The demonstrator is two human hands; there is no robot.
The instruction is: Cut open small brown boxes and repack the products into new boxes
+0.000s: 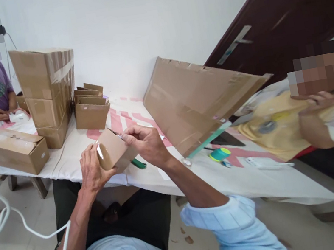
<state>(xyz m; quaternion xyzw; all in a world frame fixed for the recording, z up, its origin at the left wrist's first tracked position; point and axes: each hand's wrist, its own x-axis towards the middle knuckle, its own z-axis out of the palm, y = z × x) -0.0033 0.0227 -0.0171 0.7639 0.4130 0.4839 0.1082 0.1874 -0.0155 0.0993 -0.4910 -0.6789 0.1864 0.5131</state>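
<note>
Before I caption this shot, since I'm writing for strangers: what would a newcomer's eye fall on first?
Probably the cardboard box between the left hand and right hand, near centre. Next come the tall carton stack at left and the big cardboard panel right of centre.

1 dark door (288, 4) with 1 metal handle (235, 45) adjoins the white wall (124, 29).

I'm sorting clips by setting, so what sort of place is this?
Probably an indoor packing workplace: stacked taped cartons and open boxes stand on a cloth-covered table, and the left hand holds a brown box, the right hand at its edge.
</note>
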